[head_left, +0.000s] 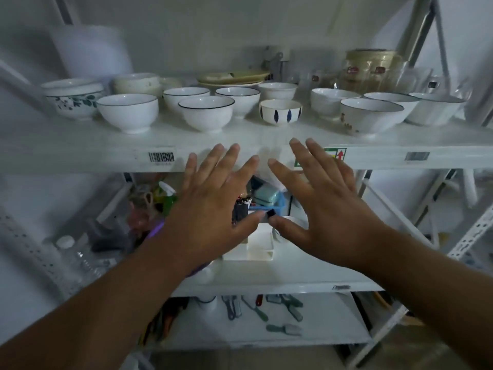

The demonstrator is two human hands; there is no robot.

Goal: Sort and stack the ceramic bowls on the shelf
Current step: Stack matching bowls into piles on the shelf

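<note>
**A:** Where were the hands?

**B:** Both were raised in front of the shelf edge (80, 153), backs to the camera. The left hand (213, 198) and the right hand (320, 201) had fingers straight and spread, holding nothing, their thumbs almost meeting in the middle.

**A:** And the bowls?

**B:** All sat on the shelf, beyond the fingertips. At far left stood a floral bowl (73, 100); to its right, four white bowls with dark rims, the nearest two being the left rimmed bowl (127, 112) and the middle rimmed bowl (206, 112). A small bowl with blue leaf marks (280, 112) stood just right of centre, directly past the right hand's fingertips. Larger white bowls, among them a speckled one (372, 114), filled the right side. A stack of yellowish plates (233, 77) lay behind.

**A:** Any writing?

**B:** A barcode label (161, 157) on the shelf edge, its digits too small to read. A green-bordered sticker with a red upward arrow (340, 155) peeked out behind the right hand. A grey label (417, 156) farther right was blurred.
</note>
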